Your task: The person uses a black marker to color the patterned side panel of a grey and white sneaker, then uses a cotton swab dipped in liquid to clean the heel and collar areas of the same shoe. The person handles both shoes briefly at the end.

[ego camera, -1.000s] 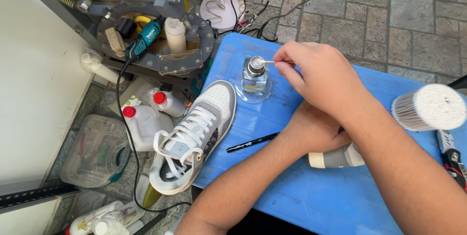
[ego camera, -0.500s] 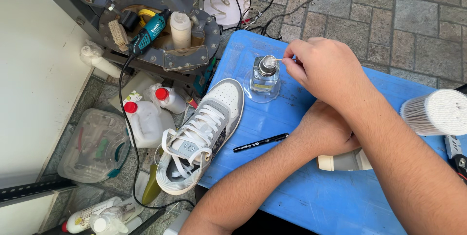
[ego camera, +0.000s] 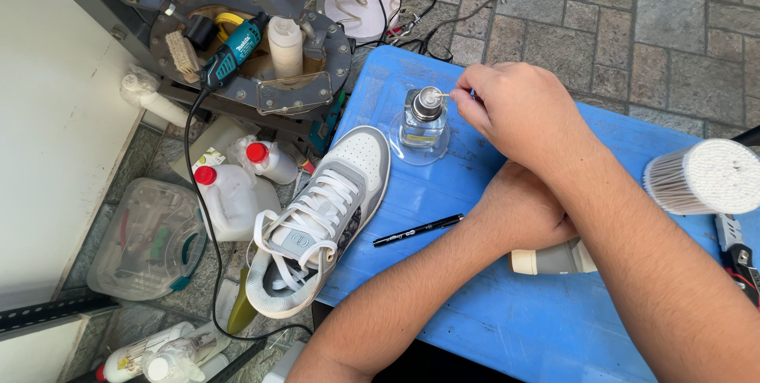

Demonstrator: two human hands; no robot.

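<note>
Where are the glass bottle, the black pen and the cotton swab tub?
glass bottle [ego camera: 423,123], head view, on its clear body below the metal cap.
black pen [ego camera: 418,230], head view, mid-barrel on the blue table.
cotton swab tub [ego camera: 716,171], head view, on the white swab tips.

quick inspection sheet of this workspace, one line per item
surface: blue table, scuffed, on stone paving.
job's things: glass pump bottle on a clear dish; cotton swab touches its top; second shoe under the arms.
clutter: white and grey sneaker overhanging the table edge; black pen; tub of cotton swabs.
grippers: right hand pinches the swab; left hand rests on the second shoe.
cables: black cord from the teal rotary tool.
surroundings: red-capped white jugs; clear plastic box.
</note>
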